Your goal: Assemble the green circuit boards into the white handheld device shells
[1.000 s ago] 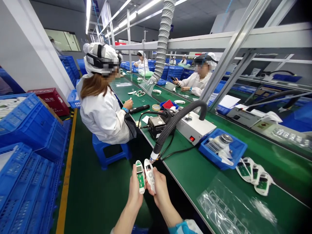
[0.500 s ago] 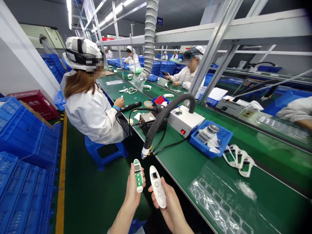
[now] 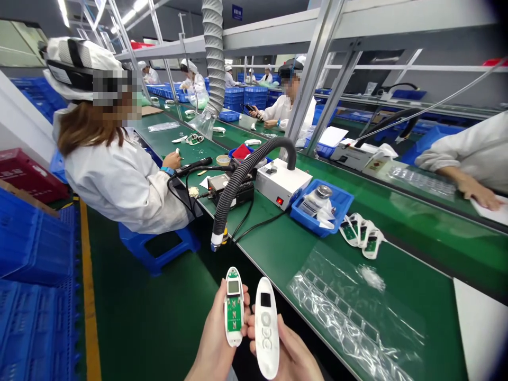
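Note:
In the head view, my left hand (image 3: 217, 328) is closed around a white half-shell with a green circuit board (image 3: 234, 307) and a small grey screen, its open side facing up. My right hand (image 3: 291, 349) grips the matching white cover (image 3: 266, 328), which has a dark window and several ring-shaped button outlines. The two pieces are held side by side, a narrow gap between them, in front of the bench's near edge. Fingertips of both hands come close together between the pieces.
A black flexible hose (image 3: 228, 198) arches from a white box (image 3: 282, 182) on the green bench. Nearby are a blue tray (image 3: 322, 209), several white-cased boards (image 3: 361, 233) and clear plastic sheets (image 3: 341, 312). A co-worker (image 3: 115, 169) sits at left; another person's hand (image 3: 482, 193) rests at right.
The view has swung to the right. Both pieces are closer together and nearer to me, and the cover stands more upright. A co-worker's hand now shows at the right.

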A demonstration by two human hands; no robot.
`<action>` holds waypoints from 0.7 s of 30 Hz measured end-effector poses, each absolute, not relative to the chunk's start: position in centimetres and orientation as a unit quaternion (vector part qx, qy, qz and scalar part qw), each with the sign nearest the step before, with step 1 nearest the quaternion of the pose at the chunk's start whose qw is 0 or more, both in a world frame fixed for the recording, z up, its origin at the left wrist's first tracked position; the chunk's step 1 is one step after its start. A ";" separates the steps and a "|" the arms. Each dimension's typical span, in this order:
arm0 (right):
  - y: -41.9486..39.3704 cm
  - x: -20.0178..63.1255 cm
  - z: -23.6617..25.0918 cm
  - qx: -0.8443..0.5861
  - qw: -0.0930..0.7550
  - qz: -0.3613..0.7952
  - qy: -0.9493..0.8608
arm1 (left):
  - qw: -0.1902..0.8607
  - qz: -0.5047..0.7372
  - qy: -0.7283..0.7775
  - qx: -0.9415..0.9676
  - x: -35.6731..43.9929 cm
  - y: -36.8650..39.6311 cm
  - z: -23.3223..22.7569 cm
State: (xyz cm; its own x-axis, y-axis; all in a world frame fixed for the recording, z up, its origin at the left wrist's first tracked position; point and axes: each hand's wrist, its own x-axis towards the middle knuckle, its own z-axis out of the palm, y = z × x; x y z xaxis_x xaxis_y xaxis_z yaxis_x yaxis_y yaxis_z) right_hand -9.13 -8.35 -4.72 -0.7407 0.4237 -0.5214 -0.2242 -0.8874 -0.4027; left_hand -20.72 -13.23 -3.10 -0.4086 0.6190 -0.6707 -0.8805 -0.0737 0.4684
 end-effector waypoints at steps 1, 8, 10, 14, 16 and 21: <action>-8.3 -9.0 -4.6 -0.308 0.175 0.922 -0.159 | 0.528 0.716 0.433 -0.148 -20.7 -13.2 -3.0; -8.1 -8.6 -4.8 -0.304 0.182 0.922 -0.158 | 0.503 0.713 0.471 -0.130 -19.8 -13.4 -2.8; -8.1 -8.7 -5.1 -0.311 0.198 0.917 -0.154 | 0.467 0.705 0.529 -0.070 -19.3 -13.5 -3.1; -8.1 -9.0 -5.7 -0.329 0.264 0.896 -0.139 | 0.411 0.655 0.630 0.073 -18.2 -13.2 -4.1; -8.1 -9.3 -6.0 -0.334 0.297 0.885 -0.133 | 0.394 0.634 0.657 0.105 -17.9 -12.8 -4.5; -7.6 -9.4 -6.1 -0.324 0.337 0.870 -0.153 | 0.396 0.604 0.674 0.158 -17.4 -11.9 -4.6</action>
